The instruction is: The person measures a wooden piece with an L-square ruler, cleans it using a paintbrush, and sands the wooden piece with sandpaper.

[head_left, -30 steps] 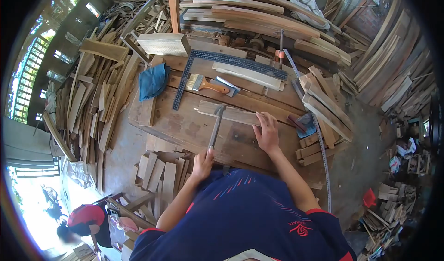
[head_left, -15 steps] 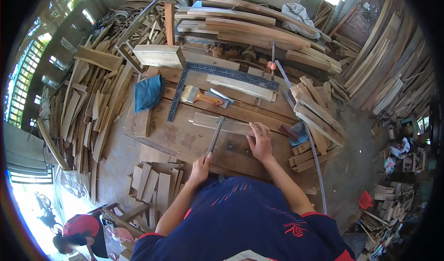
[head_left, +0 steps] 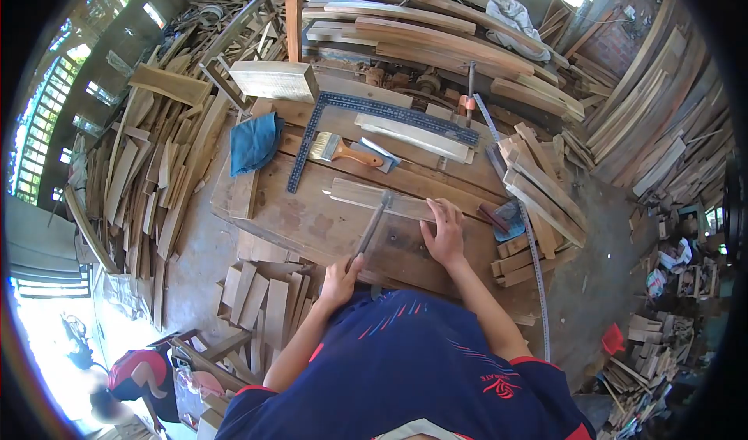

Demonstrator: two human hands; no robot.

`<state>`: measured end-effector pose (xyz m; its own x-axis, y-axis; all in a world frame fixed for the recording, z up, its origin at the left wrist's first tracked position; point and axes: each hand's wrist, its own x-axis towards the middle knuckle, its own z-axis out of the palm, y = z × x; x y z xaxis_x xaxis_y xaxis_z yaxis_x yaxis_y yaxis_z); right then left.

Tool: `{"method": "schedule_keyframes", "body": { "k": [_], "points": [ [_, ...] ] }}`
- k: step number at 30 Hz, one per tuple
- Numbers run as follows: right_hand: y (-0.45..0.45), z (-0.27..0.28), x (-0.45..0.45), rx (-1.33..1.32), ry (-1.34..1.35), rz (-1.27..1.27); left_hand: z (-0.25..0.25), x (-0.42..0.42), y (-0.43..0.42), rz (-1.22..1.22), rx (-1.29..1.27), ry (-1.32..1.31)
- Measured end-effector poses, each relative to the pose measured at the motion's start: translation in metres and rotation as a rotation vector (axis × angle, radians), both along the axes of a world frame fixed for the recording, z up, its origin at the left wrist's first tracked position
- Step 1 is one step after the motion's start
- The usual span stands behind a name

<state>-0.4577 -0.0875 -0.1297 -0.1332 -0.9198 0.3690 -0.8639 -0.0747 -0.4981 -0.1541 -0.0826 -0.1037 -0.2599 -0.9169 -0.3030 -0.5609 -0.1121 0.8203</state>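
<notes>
My left hand (head_left: 339, 282) is wrapped round the handle of a slim hammer (head_left: 374, 226), whose small grey head lies over a thin wooden strip (head_left: 351, 194). On the strip's right end rests my right hand (head_left: 445, 233), thumb on the near side and fingers over the far side, holding it against the workbench (head_left: 273, 220). Beyond the strip lie a paintbrush (head_left: 347, 151) with a wooden handle and a dark carpenter's square (head_left: 304, 148). A small blue-and-white piece (head_left: 380, 156) sits by the brush handle.
A blue cloth (head_left: 255, 144) and a thick wood block (head_left: 273, 80) are at the bench's left. To the right lie stacked boards (head_left: 541, 190) and a long ruler (head_left: 536, 276). Offcuts (head_left: 265, 303) stand below the bench. Another person (head_left: 140, 378) bends at lower left.
The hammer head has shifted slightly right along the strip, with my left hand following. My right hand stays at the strip's right end. The view has shifted a little.
</notes>
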Motion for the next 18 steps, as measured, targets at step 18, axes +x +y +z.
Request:
{"method": "schedule_keyframes", "body": {
  "k": [18],
  "points": [
    [-0.001, -0.004, -0.002, -0.008, -0.005, -0.029, 0.006, 0.098, -0.113, 0.411, -0.413, -0.453]
  ]
}}
